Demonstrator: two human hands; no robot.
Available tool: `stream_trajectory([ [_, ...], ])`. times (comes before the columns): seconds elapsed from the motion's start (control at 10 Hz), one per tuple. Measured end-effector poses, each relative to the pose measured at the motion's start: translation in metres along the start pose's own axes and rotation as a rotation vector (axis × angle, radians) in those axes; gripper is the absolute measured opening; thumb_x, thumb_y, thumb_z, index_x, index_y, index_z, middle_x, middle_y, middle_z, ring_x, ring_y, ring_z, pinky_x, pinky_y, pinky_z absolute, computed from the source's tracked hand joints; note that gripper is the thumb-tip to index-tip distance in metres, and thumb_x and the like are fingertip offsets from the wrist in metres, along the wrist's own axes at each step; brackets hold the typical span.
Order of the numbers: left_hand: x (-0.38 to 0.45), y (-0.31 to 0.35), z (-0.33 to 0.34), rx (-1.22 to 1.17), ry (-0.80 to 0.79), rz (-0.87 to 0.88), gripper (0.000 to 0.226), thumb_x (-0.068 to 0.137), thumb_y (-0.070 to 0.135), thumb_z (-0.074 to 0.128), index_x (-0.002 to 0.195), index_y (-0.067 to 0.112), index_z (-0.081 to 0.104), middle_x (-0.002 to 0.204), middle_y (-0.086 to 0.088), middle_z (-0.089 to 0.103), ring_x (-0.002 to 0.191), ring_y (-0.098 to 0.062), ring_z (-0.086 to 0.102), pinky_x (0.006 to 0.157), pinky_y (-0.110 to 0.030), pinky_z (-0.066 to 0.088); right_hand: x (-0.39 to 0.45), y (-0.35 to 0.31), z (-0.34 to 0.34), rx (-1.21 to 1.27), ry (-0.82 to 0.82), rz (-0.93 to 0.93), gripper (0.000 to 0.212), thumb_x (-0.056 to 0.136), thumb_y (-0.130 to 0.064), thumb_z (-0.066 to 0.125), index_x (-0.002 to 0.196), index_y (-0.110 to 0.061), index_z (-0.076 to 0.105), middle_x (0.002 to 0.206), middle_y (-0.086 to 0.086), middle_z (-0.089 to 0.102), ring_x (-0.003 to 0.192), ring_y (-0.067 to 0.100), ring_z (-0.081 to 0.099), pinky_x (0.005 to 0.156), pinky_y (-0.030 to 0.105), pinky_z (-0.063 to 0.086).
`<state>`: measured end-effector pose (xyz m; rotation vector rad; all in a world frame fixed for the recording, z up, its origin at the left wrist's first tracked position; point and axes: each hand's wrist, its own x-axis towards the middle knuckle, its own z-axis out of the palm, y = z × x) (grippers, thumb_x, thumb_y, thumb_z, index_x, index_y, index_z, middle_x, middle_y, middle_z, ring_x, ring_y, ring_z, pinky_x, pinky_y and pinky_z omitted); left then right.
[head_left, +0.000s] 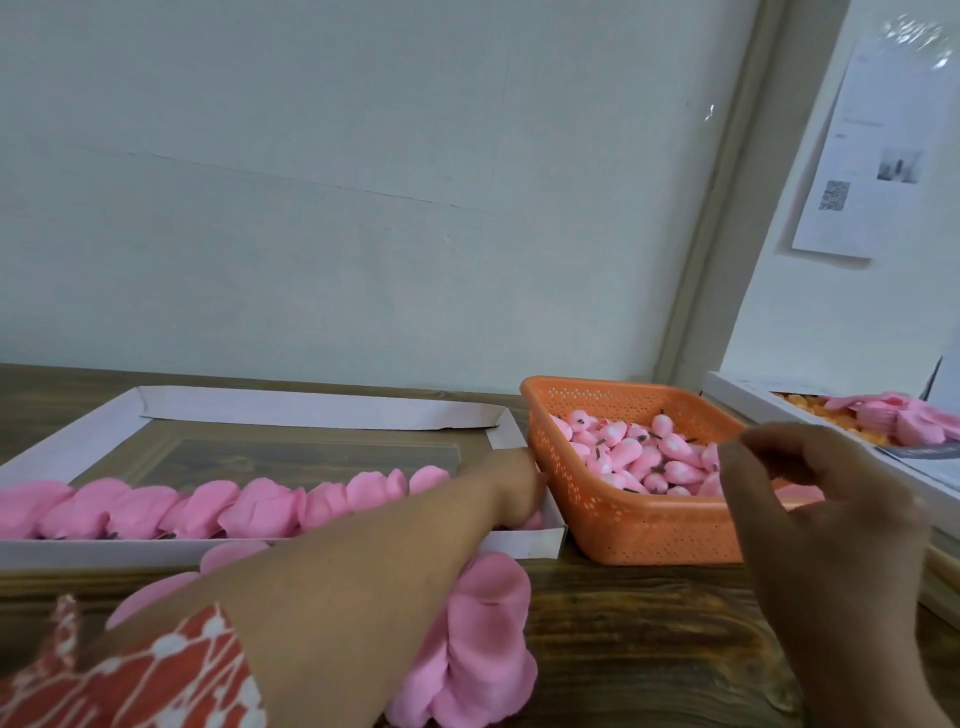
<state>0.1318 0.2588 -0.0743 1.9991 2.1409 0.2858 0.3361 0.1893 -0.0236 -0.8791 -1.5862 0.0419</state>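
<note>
A shallow white cardboard tray (322, 408) lies on the wooden table and holds a row of pink fabric flowers (249, 506) along its near side. My left hand (517, 486) reaches into the tray's right end, fingers curled down on a pink flower (535, 519) there. An orange perforated basket (639, 530) full of small pink buds (644, 457) with dark stems stands right of the tray. My right hand (810, 499) hovers over the basket's near right corner, fingers loosely curled, with nothing seen in them.
A pile of loose pink petals (478, 654) lies on the table (649, 639) under my left forearm. Another white box (753, 395) with orange and pink pieces sits at the far right. A wall with a taped paper sheet (878, 150) stands close behind.
</note>
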Motion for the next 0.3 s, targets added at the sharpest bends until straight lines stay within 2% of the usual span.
stream_trajectory([
  [0.1,-0.01,0.002,-0.006,-0.136,0.147,-0.059,0.029,0.099,0.038,0.037,0.08,0.019,0.046,0.101,-0.009,0.064,0.096,-0.029,0.059,0.083,-0.04,0.047,-0.003,-0.002,-0.002,0.045,-0.007,0.041,0.011,0.078,-0.015,0.064,0.073,-0.025,0.061,0.071,-0.014,0.061,0.068,0.003,0.057,0.07,0.035,0.049],
  [0.2,-0.02,0.0,-0.01,-0.127,0.242,-0.077,0.036,0.098,0.049,0.033,0.092,0.02,0.052,0.108,-0.008,0.063,0.102,-0.029,0.057,0.081,-0.039,0.045,-0.008,-0.002,-0.002,0.111,-0.042,0.098,0.024,0.078,-0.009,0.068,0.071,-0.031,0.061,0.07,-0.012,0.063,0.073,-0.002,0.059,0.065,0.01,0.044],
  [0.3,-0.037,-0.003,-0.016,-0.146,0.292,-0.057,0.031,0.097,0.046,0.037,0.083,0.022,0.049,0.103,-0.006,0.064,0.099,-0.027,0.057,0.084,-0.039,0.047,-0.013,-0.012,-0.002,0.152,-0.057,0.113,0.029,0.078,-0.006,0.068,0.069,-0.032,0.061,0.07,-0.012,0.063,0.073,-0.005,0.059,0.062,0.004,0.042],
])
